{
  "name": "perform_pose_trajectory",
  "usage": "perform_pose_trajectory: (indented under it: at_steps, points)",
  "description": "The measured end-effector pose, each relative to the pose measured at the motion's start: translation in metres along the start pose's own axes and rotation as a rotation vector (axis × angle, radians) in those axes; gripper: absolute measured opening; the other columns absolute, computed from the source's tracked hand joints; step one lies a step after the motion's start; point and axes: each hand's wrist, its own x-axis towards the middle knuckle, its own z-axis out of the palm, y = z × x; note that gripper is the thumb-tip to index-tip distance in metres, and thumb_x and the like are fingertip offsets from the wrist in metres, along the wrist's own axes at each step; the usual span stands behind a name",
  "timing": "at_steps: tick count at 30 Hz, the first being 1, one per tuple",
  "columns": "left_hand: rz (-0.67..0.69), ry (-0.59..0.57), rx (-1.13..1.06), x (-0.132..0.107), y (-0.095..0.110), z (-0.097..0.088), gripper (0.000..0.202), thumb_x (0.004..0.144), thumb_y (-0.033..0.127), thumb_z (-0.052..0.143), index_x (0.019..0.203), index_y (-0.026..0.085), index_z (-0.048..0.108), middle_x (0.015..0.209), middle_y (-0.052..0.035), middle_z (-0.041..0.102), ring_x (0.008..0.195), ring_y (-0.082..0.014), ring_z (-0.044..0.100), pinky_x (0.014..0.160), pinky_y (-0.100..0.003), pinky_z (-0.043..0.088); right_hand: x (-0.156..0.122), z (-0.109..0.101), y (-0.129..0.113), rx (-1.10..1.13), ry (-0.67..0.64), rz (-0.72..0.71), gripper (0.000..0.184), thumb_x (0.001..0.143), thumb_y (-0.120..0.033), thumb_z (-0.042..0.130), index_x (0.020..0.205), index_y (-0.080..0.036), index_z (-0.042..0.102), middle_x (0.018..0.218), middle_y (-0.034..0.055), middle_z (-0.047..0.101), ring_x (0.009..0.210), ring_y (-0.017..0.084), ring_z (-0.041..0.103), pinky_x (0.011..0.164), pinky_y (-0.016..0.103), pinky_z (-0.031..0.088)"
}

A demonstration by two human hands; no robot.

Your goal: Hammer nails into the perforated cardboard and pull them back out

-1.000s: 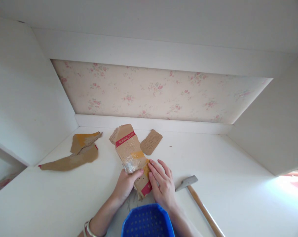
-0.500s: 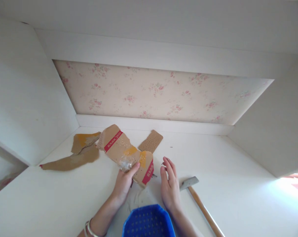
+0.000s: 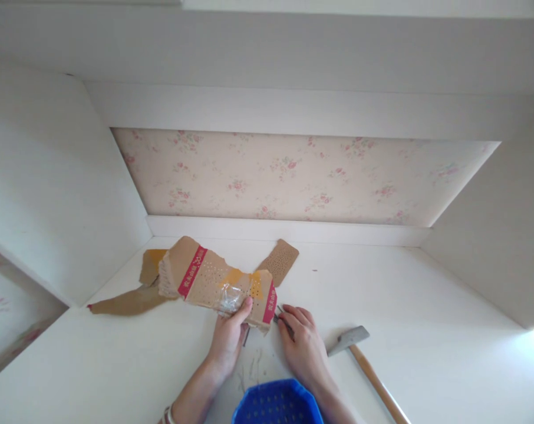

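My left hand (image 3: 228,335) grips the near end of a torn brown cardboard piece (image 3: 205,280) with red printed bands, small punched holes and a patch of clear tape. The cardboard is lifted and swung out to the left. Beside its lower right corner, my right hand (image 3: 303,344) rests on the white surface, its fingertips pinched on a thin dark nail (image 3: 279,318). A few loose nails (image 3: 251,371) lie on the surface between my wrists.
A hammer (image 3: 359,356) with a wooden handle lies right of my right hand. A blue perforated basket (image 3: 278,403) sits at the bottom edge. Torn cardboard scraps (image 3: 129,300) lie at left, a perforated brown piece (image 3: 279,260) behind. White walls enclose the shelf.
My left hand has swung the cardboard from pointing away to lying leftward. My right hand let go of it, moved right, then came down on the surface at a nail.
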Motion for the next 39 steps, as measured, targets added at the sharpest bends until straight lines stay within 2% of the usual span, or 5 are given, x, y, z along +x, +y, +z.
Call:
perform_pose_trajectory:
  at_steps: [8,21,30,34,39]
  points:
    - [0.014,-0.066,-0.031,0.002,-0.002,-0.004,0.052,0.071,0.026,0.087,0.119,0.018,0.067,0.116,-0.0098,0.075,0.116,-0.0302,0.066,0.100,-0.043,0.053,0.001,0.006,0.009,0.020,0.014,0.002,0.024,0.090,-0.023,0.053,0.096,-0.022,0.077,0.109,0.0115,0.077,0.107,0.034,0.066,0.093,0.051,0.055]
    - [0.007,-0.070,-0.036,-0.001,0.002,-0.001,0.053,0.062,0.029,0.092,0.109,0.015,0.072,0.111,-0.0132,0.076,0.110,-0.0326,0.069,0.101,-0.045,0.051,0.001,0.008,0.019,0.114,0.010,0.047,0.023,0.090,-0.029,0.056,0.097,-0.024,0.078,0.108,0.0090,0.077,0.106,0.029,0.067,0.095,0.043,0.054]
    - [0.014,-0.132,-0.015,-0.001,0.002,-0.001,0.039,0.063,0.035,0.091,0.091,0.013,0.075,0.097,-0.0136,0.078,0.097,-0.0330,0.073,0.092,-0.044,0.055,0.005,0.006,0.014,0.306,0.184,0.102,0.050,0.087,-0.066,0.054,0.089,-0.022,0.077,0.104,0.0144,0.077,0.100,0.030,0.071,0.088,0.041,0.058]
    - [0.059,-0.103,0.075,-0.015,0.026,-0.007,0.038,0.064,0.035,0.088,0.094,0.015,0.075,0.099,-0.0109,0.078,0.097,-0.0304,0.073,0.092,-0.042,0.053,0.003,-0.008,0.005,0.412,0.202,0.136,0.057,0.086,-0.071,0.052,0.087,-0.020,0.077,0.102,0.0151,0.075,0.095,0.028,0.072,0.076,0.033,0.061]
    - [0.089,-0.086,0.434,-0.037,0.104,-0.025,0.021,0.065,0.019,0.073,0.085,0.015,0.070,0.080,-0.0032,0.075,0.084,-0.0242,0.071,0.084,-0.034,0.053,-0.009,-0.053,-0.014,0.508,0.264,0.197,0.046,0.083,-0.065,0.063,0.094,-0.022,0.075,0.117,0.0124,0.066,0.084,0.021,0.068,0.069,0.027,0.058]
